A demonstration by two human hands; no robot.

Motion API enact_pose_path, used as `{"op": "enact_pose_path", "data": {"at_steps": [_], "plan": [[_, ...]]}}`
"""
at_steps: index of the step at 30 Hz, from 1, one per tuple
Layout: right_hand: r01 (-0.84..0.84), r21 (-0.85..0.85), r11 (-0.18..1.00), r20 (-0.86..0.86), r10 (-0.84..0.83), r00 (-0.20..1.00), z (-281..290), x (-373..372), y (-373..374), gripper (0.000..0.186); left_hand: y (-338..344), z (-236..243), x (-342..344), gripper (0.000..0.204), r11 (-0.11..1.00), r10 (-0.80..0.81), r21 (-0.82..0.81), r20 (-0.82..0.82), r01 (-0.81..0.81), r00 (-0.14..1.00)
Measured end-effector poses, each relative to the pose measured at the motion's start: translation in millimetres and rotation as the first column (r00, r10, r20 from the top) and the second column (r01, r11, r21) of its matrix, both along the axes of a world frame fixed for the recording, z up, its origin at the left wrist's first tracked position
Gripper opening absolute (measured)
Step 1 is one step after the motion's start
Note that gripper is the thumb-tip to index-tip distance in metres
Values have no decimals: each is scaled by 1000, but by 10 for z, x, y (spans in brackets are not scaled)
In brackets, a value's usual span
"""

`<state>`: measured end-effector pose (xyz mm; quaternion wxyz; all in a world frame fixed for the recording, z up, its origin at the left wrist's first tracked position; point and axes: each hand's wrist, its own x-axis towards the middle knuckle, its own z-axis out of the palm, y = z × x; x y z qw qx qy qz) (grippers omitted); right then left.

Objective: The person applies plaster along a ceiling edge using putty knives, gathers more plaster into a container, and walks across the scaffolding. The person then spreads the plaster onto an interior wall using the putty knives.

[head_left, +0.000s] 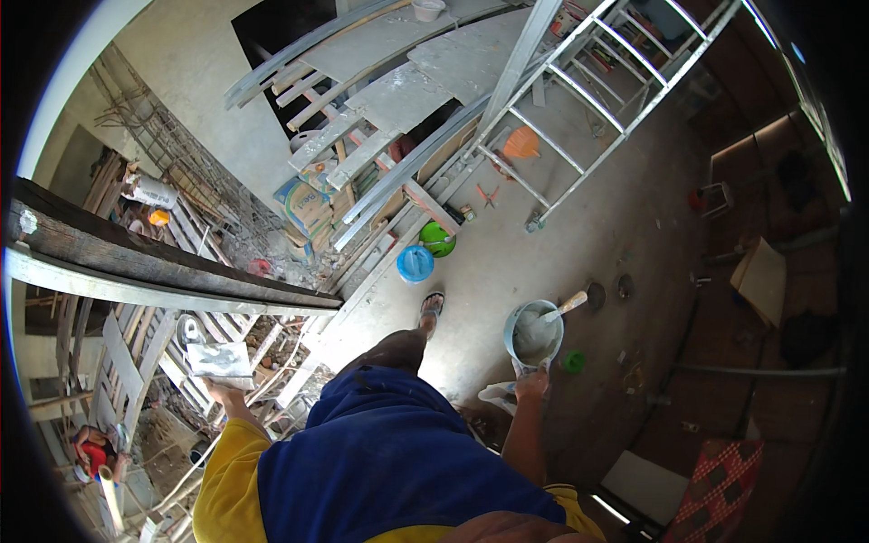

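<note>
Out at my left side, my left hand [226, 395] is closed on a flat rectangular plastering trowel [220, 360], whose pale face is smeared with dark grey. My right hand [532, 384] is closed at the near side of a bucket [512, 337]. Grey wet paste [534, 337] partly fills this bucket. A pale-handled tool [571, 302] leans in it, its lower end sunk in the paste. Something white, like a rag or plastic [501, 395], hangs beside my right hand; whether I hold it too is unclear.
Ahead on the floor stand a blue bucket [415, 263] and a green bucket [438, 239]. A metal ladder [579, 90] leans at the far right. Planks and boards [398, 90] are stacked ahead. At left, a dark beam [163, 244] borders a lower area where another person [94, 451] is.
</note>
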<state>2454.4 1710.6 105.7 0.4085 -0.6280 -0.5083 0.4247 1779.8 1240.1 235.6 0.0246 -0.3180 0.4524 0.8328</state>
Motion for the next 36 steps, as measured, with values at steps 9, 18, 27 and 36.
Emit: {"op": "enact_pose_path", "data": {"at_steps": [9, 18, 27, 36], "plan": [[-30, -591, 806, -623, -433, 652, 1070, -961, 1474, 47, 957, -1107, 1448, 53, 998, -51, -3, 335, 55, 941], [-32, -556, 831, -559, -346, 753, 1138, -990, 2862, 45, 3064, -820, 789, 51, 941, -326, -13, 238, 338, 915], [-269, -514, 814, -608, -125, 784, 1332, -1436, 4411, 48, 4712, -391, 1234, 54, 944, -328, 123, 211, 307, 921], [-490, -490, 721, -508, 221, 833, 1493, -1919, 6235, 51, 5571, -382, 2444, 51, 998, -65, 45, 363, 52, 929]]}}
